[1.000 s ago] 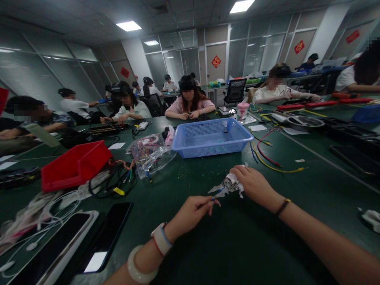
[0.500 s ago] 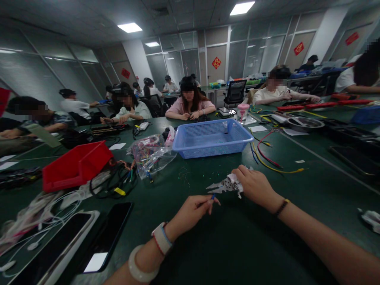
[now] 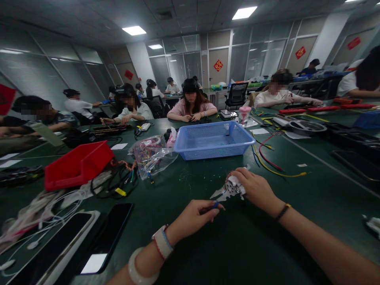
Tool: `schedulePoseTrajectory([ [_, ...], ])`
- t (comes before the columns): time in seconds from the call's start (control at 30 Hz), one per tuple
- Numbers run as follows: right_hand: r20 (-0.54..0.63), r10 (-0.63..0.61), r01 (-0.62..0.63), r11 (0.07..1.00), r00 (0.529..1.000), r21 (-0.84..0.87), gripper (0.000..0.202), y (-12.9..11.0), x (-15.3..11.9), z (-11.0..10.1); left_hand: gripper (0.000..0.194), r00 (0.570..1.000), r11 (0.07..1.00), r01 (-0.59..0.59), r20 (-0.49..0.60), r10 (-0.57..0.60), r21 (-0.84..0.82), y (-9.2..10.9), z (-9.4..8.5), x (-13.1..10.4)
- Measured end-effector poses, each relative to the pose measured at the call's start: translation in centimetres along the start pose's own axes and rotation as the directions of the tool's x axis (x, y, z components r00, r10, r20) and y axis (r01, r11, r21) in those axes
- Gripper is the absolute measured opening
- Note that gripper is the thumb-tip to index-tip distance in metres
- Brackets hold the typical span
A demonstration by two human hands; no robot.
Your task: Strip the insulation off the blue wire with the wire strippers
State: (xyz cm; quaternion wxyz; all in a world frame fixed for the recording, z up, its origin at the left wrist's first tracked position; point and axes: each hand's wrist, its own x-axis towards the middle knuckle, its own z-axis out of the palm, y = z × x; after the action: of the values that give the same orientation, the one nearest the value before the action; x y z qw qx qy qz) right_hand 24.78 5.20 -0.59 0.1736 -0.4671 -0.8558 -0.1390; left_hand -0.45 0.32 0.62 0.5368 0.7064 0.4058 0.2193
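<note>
Fingers of left hand (image 3: 194,215) pinched on short blue-sheathed wire (image 3: 214,206), near centre | right hand (image 3: 252,187) clenched round white-handled metal wire stripper (image 3: 227,191), its tip just beside wire, not gripping | judged: stripping incomplete | blue mesh basket (image 3: 213,139) far

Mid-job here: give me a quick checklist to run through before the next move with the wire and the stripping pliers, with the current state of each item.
1. Right hand grips the wire stripper: ok.
2. Left hand pinches the blue wire between its fingertips: ok.
3. Wire end seated in a stripper notch: not ok; it sits just below the tool, apart.
4. Stripper open or closed: cannot tell.
5. Blue basket stands behind the hands, out of their way: ok.
6. Green table bare under the hands: ok, only tiny scraps lie farther back.
</note>
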Motion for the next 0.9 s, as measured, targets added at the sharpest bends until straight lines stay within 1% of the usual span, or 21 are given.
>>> schedulePoseTrajectory([
  [0.1,0.021,0.019,-0.020,0.998,1.000,0.059,0.047,0.2,-0.3,0.5,0.032,1.000,0.998,0.012,-0.013,-0.011,0.066,-0.1,-0.1,0.0],
  [0.2,0.046,0.029,-0.033,0.995,0.998,0.092,0.056,0.4,-0.5,0.9,0.034,0.999,0.992,-0.013,-0.027,0.017,0.123,-0.2,-0.3,0.0],
  [0.27,0.057,0.033,-0.039,0.993,0.998,0.112,0.054,0.5,-0.5,1.0,0.034,0.999,0.990,-0.031,-0.033,0.035,0.135,-0.2,-0.3,0.1],
  [0.43,0.051,0.036,-0.042,0.991,0.998,0.125,0.042,0.3,-0.3,0.7,0.035,0.997,0.988,-0.044,-0.049,0.052,0.147,-0.2,-0.4,0.0],
  [0.6,0.038,0.009,-0.010,1.000,0.999,0.027,0.032,0.1,0.0,0.1,0.034,0.996,0.988,-0.054,-0.068,0.064,0.145,-0.3,-0.5,0.0],
  [0.7,0.060,0.029,-0.028,1.000,0.998,-0.011,0.028,0.0,0.0,-0.1,0.035,0.995,0.989,-0.063,-0.072,0.073,0.135,-0.4,-0.4,0.0],
  [0.8,0.094,0.059,-0.063,0.997,0.994,0.044,0.030,-0.1,0.0,0.0,0.034,0.994,0.987,-0.070,-0.073,0.082,0.144,-0.3,-0.4,0.0],
  [0.9,0.110,0.047,-0.064,0.985,0.993,0.158,0.042,-0.1,-0.1,0.2,0.033,0.993,0.982,-0.088,-0.067,0.101,0.168,-0.1,-0.5,-0.1],
])
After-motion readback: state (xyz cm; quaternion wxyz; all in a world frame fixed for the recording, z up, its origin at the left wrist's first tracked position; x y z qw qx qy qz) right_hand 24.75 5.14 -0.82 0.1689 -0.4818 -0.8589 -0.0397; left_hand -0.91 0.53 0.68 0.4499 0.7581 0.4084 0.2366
